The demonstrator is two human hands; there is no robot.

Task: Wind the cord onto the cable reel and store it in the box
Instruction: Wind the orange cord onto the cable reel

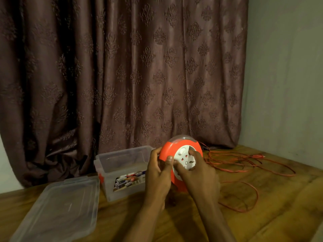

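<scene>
An orange cable reel (167, 149) with a white socket face stands upright above the wooden table. My left hand (158, 173) grips its left rim, thumb on the edge of the white face. My right hand (199, 173) holds the white centre disc, fingers curled round it. The orange cord (244, 165) lies in loose loops on the table to the right, its plug (258, 156) near the far right. The clear plastic box (122, 165) stands open just left of the reel.
The box's clear lid (59, 208) lies flat on the table (262, 224) at the front left. A brown patterned curtain (122, 75) hangs behind, and a pale wall (286, 75) closes the right side.
</scene>
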